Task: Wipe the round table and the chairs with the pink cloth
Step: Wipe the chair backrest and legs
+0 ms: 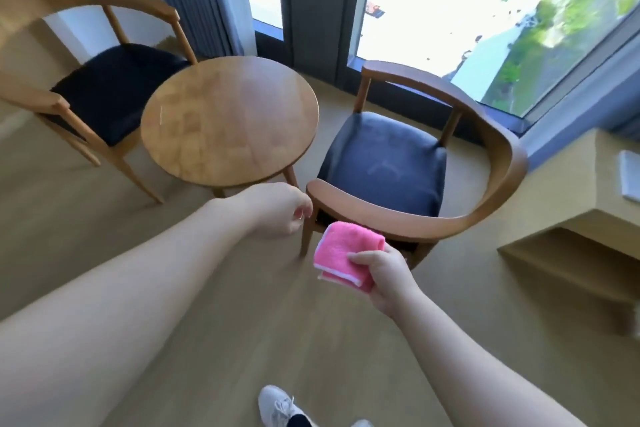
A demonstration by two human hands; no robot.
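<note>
Pink cloth (348,255), folded, sits pinched in the right hand (384,276) short of the near chair (450,215); the left hand (280,210), loosely curled, holds nothing. Wiping seems not yet begun: best flatten the cloth and sweep the round table (228,121) in overlapping strokes, then both chairs, far chair (104,87) last.

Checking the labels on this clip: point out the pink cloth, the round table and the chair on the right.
pink cloth (346,248), head view, middle of the folded face.
round table (228,121), head view, centre of the top.
chair on the right (384,156), head view, middle of the dark seat.
</note>
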